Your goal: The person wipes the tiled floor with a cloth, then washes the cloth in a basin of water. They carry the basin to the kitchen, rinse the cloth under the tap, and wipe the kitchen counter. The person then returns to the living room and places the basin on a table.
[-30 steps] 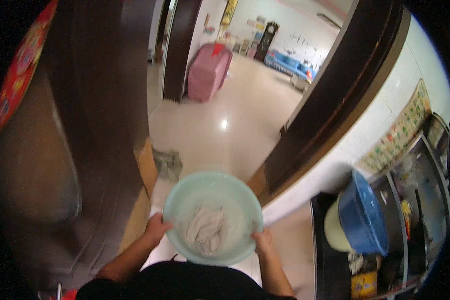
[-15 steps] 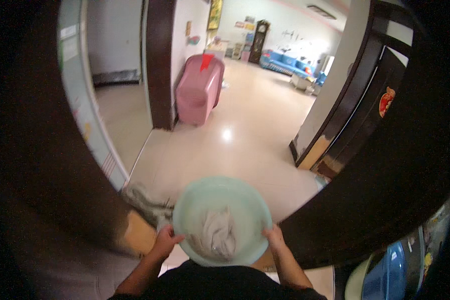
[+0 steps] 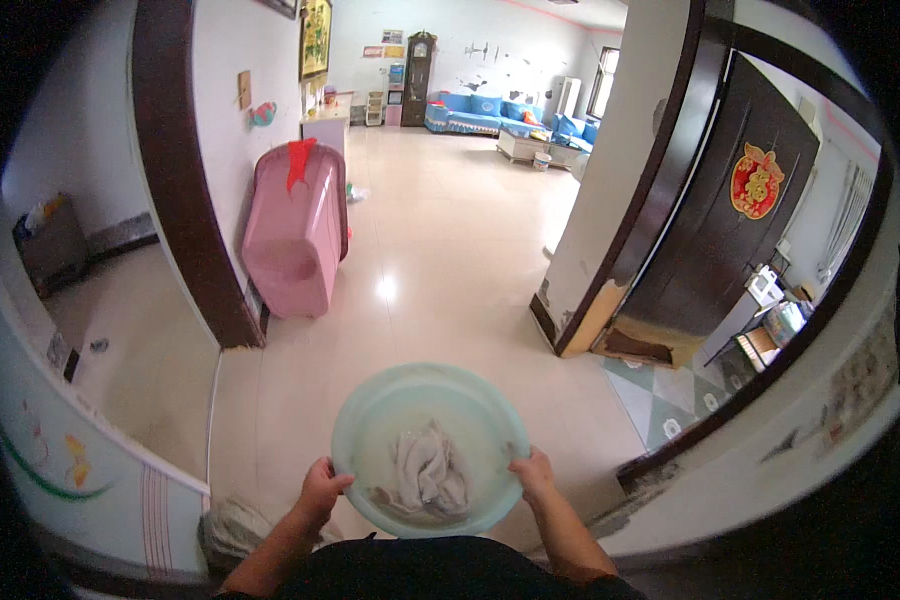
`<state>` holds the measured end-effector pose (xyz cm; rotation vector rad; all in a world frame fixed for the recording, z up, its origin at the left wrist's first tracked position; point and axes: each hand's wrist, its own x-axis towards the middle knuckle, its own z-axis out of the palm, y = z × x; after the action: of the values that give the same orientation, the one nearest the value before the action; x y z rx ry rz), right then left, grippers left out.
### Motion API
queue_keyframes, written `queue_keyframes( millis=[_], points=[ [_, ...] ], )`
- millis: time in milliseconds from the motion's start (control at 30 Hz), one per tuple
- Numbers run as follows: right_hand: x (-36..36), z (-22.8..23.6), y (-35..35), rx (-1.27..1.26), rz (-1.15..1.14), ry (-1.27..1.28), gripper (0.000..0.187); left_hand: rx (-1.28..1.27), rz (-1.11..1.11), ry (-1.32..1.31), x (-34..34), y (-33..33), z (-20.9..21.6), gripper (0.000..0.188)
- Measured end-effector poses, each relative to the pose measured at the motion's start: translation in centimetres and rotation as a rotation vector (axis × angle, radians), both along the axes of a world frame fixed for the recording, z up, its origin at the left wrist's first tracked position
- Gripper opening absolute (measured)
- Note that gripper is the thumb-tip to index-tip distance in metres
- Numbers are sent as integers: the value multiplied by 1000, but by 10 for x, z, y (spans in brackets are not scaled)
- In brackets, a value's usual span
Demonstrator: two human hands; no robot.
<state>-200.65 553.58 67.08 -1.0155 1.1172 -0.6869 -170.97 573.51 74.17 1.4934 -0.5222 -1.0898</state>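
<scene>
A round pale green plastic basin (image 3: 370,400) is carried level in front of my body. Grey-white wet cloth (image 3: 430,470) lies bunched in its lower half, in what looks like shallow cloudy water. My left hand (image 3: 325,488) is closed round the left rim, its thumb over the edge. On the opposite side my right hand (image 3: 532,473) grips the right rim in the same way. The fingers under the rim are hidden on both sides.
A pink plastic bathtub (image 3: 295,230) leans upright against the left wall. To the right a dark door (image 3: 720,200) stands ajar. Far off are a blue sofa (image 3: 470,115) and a tall clock (image 3: 418,80). By my left forearm lies a greyish bundle (image 3: 232,535).
I have moved forward with the basin, out of the dark door frame. The bathtub and right-hand door appear nearer. Both hands keep their hold on the rim.
</scene>
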Motion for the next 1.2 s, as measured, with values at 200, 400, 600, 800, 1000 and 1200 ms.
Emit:
queue_keyframes(
  millis=[200,400,600,800,1000,1200],
  points=[
    [94,1,-165,3,5,-201,49,-22,8,-12,94,-161,-10,29],
    [169,9,-313,40,-6,-200,51,-46,-47,35,173,-314,-15,29],
    [230,-9,-469,19,-53,-324,52,-70,-198,27,260,-492,-19,30],
    [278,-1,-618,49,-223,-169,49,-76,-324,120,323,-693,-36,29],
    [311,-30,-775,-9,-282,-294,47,-45,-357,117,368,-869,-54,29],
    [359,-20,-953,-21,-285,-241,47,-22,-342,133,403,-1036,-63,29]
  ],
)
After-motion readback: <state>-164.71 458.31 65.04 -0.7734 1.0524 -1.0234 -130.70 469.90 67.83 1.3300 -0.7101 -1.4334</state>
